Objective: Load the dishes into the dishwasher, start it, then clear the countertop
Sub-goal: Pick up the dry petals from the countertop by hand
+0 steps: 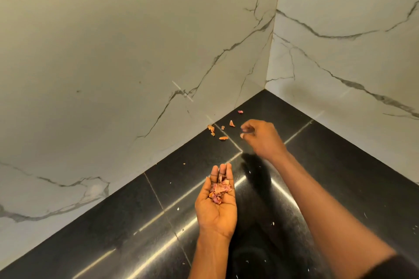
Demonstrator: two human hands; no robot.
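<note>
Left hand [216, 201] is lying palm-up, fingers [223, 171] straight, cradling peels [220, 190] over the table [340, 176]. Right hand [260, 135] is hovering, curled, by loose scraps [223, 138] near the back corner. It's blurred, possibly pinching one.

Your black countertop [340, 165] holds a few orange-pink peel scraps [223, 138] near the back corner; a pink heap of peels [219, 190] rests in your upturned left hand [216, 209].

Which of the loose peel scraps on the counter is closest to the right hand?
The orange triangular scrap, just left of the right hand. The other scraps lie farther left near the wall, and a pinkish one lies farther back.
</note>
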